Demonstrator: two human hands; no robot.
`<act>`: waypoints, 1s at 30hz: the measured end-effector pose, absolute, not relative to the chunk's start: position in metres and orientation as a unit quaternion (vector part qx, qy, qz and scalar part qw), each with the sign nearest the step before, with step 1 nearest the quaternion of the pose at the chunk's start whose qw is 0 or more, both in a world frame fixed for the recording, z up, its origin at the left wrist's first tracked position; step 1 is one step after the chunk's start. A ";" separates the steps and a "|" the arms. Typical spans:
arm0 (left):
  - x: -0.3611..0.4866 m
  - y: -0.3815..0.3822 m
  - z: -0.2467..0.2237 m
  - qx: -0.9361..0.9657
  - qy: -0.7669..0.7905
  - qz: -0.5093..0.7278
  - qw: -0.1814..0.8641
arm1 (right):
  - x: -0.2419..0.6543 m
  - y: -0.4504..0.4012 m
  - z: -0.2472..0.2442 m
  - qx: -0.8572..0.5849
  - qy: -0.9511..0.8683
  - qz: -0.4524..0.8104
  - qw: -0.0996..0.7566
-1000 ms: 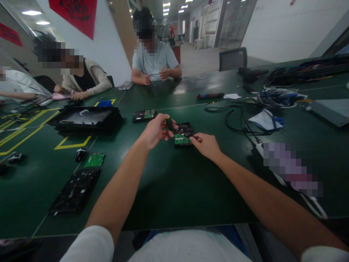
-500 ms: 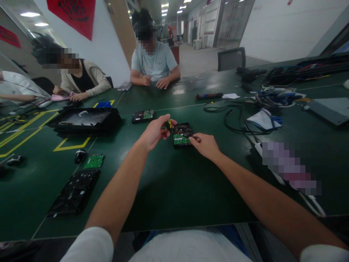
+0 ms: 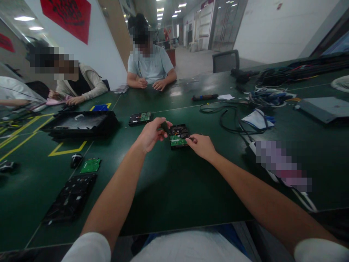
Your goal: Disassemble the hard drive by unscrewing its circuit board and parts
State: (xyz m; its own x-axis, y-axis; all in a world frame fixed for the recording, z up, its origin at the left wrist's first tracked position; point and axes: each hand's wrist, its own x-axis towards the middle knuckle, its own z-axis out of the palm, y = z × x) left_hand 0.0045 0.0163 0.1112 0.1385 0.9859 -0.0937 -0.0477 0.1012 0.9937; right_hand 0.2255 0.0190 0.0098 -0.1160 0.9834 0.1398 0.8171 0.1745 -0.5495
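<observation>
A hard drive [image 3: 178, 141] lies in front of me with its green circuit board facing up. At its left side, my left hand [image 3: 154, 135] grips the short dark handle of a screwdriver [image 3: 165, 127]; the blade cannot be made out. On the opposite side, my right hand [image 3: 201, 145] has thumb and fingers pinched at the drive's right edge. Its fingertips cover part of that edge. Another hard drive [image 3: 140, 118] with a green board lies just beyond my left hand.
Left of my forearm are a loose green circuit board [image 3: 91, 165], a computer mouse [image 3: 76, 160] and a black panel [image 3: 71, 198]. A black tray [image 3: 81, 123] stands farther back. Cables [image 3: 227, 112], a glove [image 3: 257, 119] and a power strip [image 3: 280, 165] occupy the right. A person [image 3: 151, 69] sits opposite.
The camera view has shifted slightly. The screwdriver handle in my left hand has turned, and its yellow marking no longer shows. My right hand stays at the drive's edge.
</observation>
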 end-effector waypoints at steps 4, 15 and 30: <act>0.008 0.014 0.113 0.465 0.472 0.440 0.606 | 0.226 0.020 0.010 -0.619 -0.728 0.171 0.240; 0.005 0.017 0.110 0.468 0.473 0.454 0.593 | 0.226 0.017 0.013 -0.617 -0.729 0.179 0.237; 0.002 0.018 0.109 0.485 0.478 0.449 0.578 | 0.225 0.018 0.011 -0.621 -0.728 0.174 0.233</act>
